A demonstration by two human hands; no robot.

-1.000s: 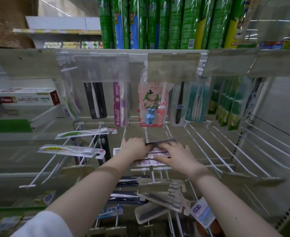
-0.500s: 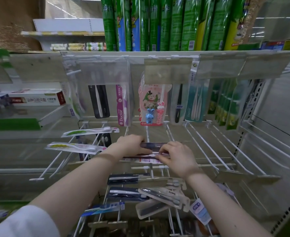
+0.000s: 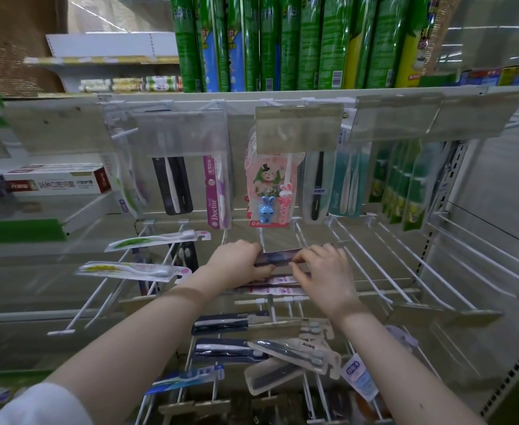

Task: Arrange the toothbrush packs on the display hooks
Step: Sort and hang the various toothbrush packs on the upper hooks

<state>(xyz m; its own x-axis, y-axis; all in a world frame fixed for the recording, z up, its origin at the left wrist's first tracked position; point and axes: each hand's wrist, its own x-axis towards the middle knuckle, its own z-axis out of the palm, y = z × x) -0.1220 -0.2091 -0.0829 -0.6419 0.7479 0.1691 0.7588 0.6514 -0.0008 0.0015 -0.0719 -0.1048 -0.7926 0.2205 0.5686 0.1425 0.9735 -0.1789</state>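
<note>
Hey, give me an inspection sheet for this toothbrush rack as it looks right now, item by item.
Surface: wire hooks jutting from the rack.
Job's things: dark pack held over the middle hooks; pink packs just below it; rabbit pack hanging in the row above.
Clutter: AUBO packs lying askew on the lower hooks.
Hands: left hand and right hand both grip the dark pack.
Cables: nothing seen.
Surroundings: green cans on the shelf above; toothpaste box at left.
</note>
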